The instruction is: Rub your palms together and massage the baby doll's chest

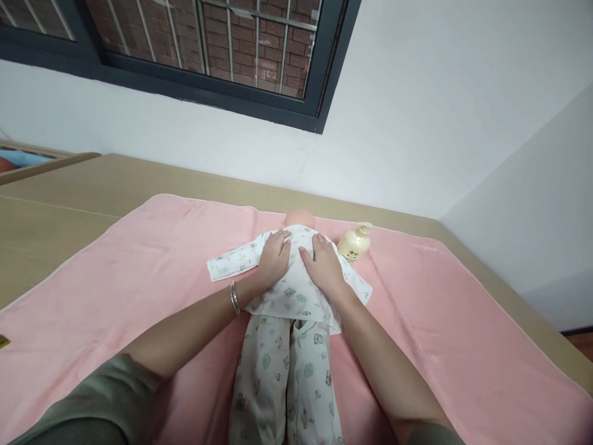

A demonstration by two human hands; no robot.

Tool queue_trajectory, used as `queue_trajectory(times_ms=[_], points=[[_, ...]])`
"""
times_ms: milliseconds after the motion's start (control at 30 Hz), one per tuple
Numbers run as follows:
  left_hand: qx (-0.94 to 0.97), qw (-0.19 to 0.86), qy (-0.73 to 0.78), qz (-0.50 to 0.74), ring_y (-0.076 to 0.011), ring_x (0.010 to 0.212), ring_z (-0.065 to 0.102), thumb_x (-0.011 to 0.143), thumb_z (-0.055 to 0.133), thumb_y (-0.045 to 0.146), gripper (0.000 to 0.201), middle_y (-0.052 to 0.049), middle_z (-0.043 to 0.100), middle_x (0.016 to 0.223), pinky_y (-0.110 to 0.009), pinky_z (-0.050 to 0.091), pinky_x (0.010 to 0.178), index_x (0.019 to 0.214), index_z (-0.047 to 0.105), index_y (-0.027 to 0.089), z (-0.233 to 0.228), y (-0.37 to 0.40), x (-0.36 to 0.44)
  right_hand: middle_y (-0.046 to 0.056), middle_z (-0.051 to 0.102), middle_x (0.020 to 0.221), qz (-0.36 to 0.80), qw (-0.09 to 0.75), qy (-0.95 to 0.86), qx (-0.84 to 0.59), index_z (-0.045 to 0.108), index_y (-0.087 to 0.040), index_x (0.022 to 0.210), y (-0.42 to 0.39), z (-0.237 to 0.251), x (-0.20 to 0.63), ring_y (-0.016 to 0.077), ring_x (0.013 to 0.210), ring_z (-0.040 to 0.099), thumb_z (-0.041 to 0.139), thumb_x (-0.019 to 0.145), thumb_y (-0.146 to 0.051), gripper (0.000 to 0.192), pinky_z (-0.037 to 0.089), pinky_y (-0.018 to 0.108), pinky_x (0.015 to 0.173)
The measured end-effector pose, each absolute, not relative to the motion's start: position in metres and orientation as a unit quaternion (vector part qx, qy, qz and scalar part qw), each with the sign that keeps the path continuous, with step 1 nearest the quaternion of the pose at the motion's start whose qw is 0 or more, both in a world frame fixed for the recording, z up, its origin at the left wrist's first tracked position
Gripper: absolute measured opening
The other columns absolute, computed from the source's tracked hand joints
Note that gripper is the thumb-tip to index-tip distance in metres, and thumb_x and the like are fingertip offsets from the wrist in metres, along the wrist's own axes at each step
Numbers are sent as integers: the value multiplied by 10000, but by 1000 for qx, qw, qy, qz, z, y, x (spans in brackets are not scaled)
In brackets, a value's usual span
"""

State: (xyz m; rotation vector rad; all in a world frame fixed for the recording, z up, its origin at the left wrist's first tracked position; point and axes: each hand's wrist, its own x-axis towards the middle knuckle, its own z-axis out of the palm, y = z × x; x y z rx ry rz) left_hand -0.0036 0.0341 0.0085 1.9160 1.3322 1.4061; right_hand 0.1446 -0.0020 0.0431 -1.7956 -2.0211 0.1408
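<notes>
A baby doll lies stretched out on a pink mat (426, 309), dressed in a white printed top (296, 293) and matching trousers (264, 371). Its smooth bald head (299, 217) points away from me; I cannot tell whether it lies face up or face down. My left hand (274, 258) rests on the left side of the upper top, fingers extended. On the right side, my right hand (325, 266) lies with fingers stretched and thumb apart. The left sleeve (234, 261) spreads sideways, flat at its end. Beside the right shoulder stands a pale yellow pump bottle (356, 243).
The mat covers much of a tan wooden surface (55, 222) that meets a white wall (393, 136). A dark-framed window (208, 80) with bars is above. At the far left, a wooden edge (50, 165) borders something blue.
</notes>
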Motion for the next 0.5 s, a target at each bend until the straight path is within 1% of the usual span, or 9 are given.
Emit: queue_trajectory(times_ms=[67, 100, 200, 267, 300, 333, 400, 500], points=[[685, 206, 477, 511, -245, 1237, 607, 980, 369, 261, 362, -122, 701, 1255, -448, 426, 1145, 1178, 658, 171, 7, 34, -3, 282, 380, 1581, 19, 198, -722, -662, 404, 45, 1506, -10, 43, 134, 351, 1518, 312, 361, 1034, -378, 635, 229, 531, 1243], [684, 204, 472, 517, -243, 1233, 611, 990, 356, 274, 372, -127, 702, 1252, -441, 427, 1145, 1177, 658, 165, 7, 34, -3, 270, 387, 1582, 8, 190, -740, -645, 416, 31, 1504, -14, 43, 128, 345, 1521, 308, 349, 1030, -322, 595, 219, 537, 1245], [684, 200, 458, 531, -240, 1225, 620, 1013, 307, 297, 414, -145, 706, 1242, -427, 416, 1156, 1173, 656, 143, 5, 35, -4, 161, 434, 1586, 21, 175, -818, -547, 469, -102, 1509, -20, 46, 123, 291, 1536, 290, 339, 996, -193, 537, 177, 545, 1261], [687, 194, 458, 529, -241, 1233, 617, 1012, 299, 295, 423, -150, 704, 1246, -424, 412, 1161, 1177, 654, 136, 4, 35, -4, 102, 448, 1587, 62, 182, -841, -506, 480, -175, 1512, -13, 47, 130, 265, 1545, 272, 339, 1009, -220, 524, 153, 551, 1268], [690, 191, 460, 525, -243, 1240, 613, 1008, 304, 292, 422, -153, 700, 1258, -425, 411, 1163, 1186, 651, 133, 4, 35, -4, 94, 437, 1596, 83, 194, -836, -506, 474, -187, 1516, -8, 46, 137, 262, 1551, 258, 339, 1027, -270, 515, 150, 550, 1269], [693, 187, 464, 520, -248, 1249, 608, 1002, 313, 289, 420, -156, 694, 1273, -429, 410, 1165, 1197, 648, 128, 3, 35, -4, 99, 410, 1611, 102, 210, -824, -517, 461, -182, 1525, -1, 45, 144, 261, 1556, 245, 335, 1042, -333, 522, 160, 541, 1269], [700, 178, 474, 503, -262, 1284, 586, 985, 342, 286, 421, -165, 674, 1318, -443, 396, 1179, 1231, 636, 112, 2, 35, -3, 140, 349, 1637, 119, 240, -784, -561, 421, -125, 1543, 10, 42, 157, 274, 1559, 234, 323, 1051, -433, 588, 194, 511, 1266], [712, 159, 504, 462, -292, 1400, 496, 945, 393, 261, 450, -175, 606, 1430, -494, 332, 1223, 1315, 593, 103, -1, 36, -1, 212, 306, 1641, 102, 243, -736, -623, 378, -18, 1541, 16, 38, 162, 311, 1555, 235, 303, 1051, -450, 658, 209, 492, 1263]])
